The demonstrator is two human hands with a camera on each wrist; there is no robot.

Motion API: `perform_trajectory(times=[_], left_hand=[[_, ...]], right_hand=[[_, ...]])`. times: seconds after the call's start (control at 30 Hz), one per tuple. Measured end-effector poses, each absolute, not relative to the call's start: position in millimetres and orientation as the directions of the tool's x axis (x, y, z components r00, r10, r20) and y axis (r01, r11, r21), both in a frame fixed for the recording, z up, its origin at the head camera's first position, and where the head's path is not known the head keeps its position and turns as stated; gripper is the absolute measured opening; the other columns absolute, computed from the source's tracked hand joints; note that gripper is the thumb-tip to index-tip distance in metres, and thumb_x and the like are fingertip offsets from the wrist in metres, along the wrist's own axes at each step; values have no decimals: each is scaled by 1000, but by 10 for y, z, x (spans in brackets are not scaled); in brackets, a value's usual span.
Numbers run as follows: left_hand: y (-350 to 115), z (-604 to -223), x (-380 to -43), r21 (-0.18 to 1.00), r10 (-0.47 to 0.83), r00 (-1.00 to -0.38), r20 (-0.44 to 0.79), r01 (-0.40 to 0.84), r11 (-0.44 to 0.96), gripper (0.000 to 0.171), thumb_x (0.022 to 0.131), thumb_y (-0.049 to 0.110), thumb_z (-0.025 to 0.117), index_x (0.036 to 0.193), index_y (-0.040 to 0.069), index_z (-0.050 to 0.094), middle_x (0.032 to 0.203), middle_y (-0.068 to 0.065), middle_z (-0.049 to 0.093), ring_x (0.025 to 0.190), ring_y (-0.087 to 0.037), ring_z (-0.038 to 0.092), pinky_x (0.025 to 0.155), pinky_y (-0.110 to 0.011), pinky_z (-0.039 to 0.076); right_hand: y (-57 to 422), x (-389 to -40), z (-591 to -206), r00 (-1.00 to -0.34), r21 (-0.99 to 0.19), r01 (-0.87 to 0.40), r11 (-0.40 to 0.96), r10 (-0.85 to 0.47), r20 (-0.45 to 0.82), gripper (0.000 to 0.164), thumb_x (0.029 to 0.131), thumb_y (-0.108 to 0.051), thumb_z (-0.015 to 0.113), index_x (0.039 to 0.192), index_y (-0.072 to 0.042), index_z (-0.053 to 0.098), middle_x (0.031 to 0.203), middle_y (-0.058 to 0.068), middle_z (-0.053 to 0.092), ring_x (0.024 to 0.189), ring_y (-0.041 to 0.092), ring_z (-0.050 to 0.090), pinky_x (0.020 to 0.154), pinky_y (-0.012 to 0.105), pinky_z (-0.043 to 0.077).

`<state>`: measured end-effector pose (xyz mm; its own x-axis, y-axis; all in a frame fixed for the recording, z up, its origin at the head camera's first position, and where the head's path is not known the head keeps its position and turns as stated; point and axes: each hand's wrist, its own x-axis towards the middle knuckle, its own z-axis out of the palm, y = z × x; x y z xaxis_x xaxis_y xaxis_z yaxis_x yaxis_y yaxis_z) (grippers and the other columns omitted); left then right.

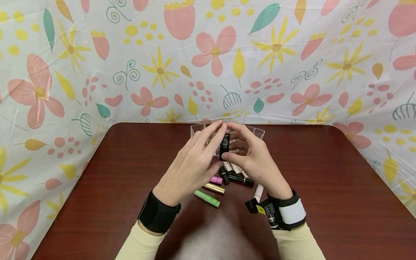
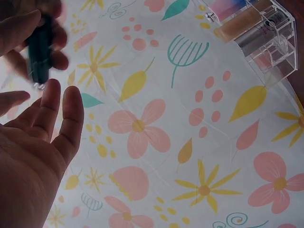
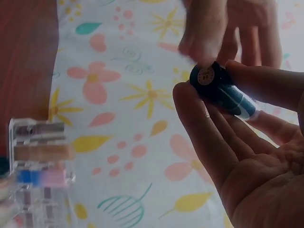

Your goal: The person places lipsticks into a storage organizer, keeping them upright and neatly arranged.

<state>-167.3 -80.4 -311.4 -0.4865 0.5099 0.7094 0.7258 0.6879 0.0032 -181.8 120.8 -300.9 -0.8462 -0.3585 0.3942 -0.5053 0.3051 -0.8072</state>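
My right hand (image 1: 254, 157) pinches a black lipstick tube (image 1: 225, 145) between thumb and fingers, above the table. White print runs along its side, and a round pale label marks one end of the tube (image 3: 205, 75) in the right wrist view. Close on the other side is my left hand (image 1: 192, 168), its fingers loosely extended. The left wrist view has those relaxed fingers (image 2: 71, 123) just under the tube's lower end. Behind both hands stands a clear organizer (image 1: 258, 132), partly hidden by them.
Below the hands lie a green tube (image 1: 206, 198), a gold tube (image 1: 214, 188), a magenta tube (image 1: 216, 180) and several black and white ones. A pale pink tube (image 1: 259, 191) lies by the right wrist. A flowered cloth (image 1: 204, 66) hangs behind the table (image 1: 125, 182).
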Motion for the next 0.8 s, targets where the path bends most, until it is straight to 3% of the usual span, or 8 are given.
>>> perform_trajectory(times=[0.17,0.33,0.4,0.57,0.7,0.8], left_hand=[[-826,-3148,-1679,-19,534,-509,675,712,702,63,90,21,73,149,11,51,148,-9,54,126,-23,60,100,-38,53],[-805,-3290,-1700,-46,604,-590,535,694,719,49,92,28,73,139,16,61,123,-1,68,108,-17,68,85,-36,55],[-789,-3353,-1716,-39,623,-641,448,683,729,47,92,30,73,136,16,63,114,1,69,97,-14,69,78,-34,54],[-779,-3481,-1755,36,625,-746,228,648,761,33,93,32,75,121,17,67,98,1,68,79,-12,66,62,-30,51],[-807,-3565,-1779,122,589,-802,93,597,793,26,89,31,79,109,16,70,91,0,64,78,-14,62,60,-30,49],[-826,-3620,-1799,156,567,-823,37,565,810,27,88,29,80,109,13,70,92,-2,63,78,-16,60,61,-30,49]], right_hand=[[1304,-2066,-3176,-879,-810,-472,347,-255,403,58,94,-3,70,144,-26,52,123,13,65,107,30,72,79,31,59],[1401,-2317,-3420,-894,-760,-433,484,-123,431,43,97,-8,66,137,-15,50,124,17,66,108,34,69,82,42,54],[1427,-2393,-3501,-890,-731,-427,532,-107,443,40,97,-7,65,134,-11,49,124,21,67,106,36,68,77,44,51],[1444,-2545,-3650,-873,-640,-445,626,-143,467,34,96,-4,65,127,-9,51,120,22,70,100,36,70,67,42,49],[1408,-2628,-3726,-859,-588,-476,653,-202,471,31,96,-2,64,123,-9,51,112,17,71,95,34,71,72,44,54],[1376,-2666,-3769,-857,-566,-481,669,-224,464,30,97,-2,64,122,-10,51,109,16,71,92,33,71,71,44,53]])
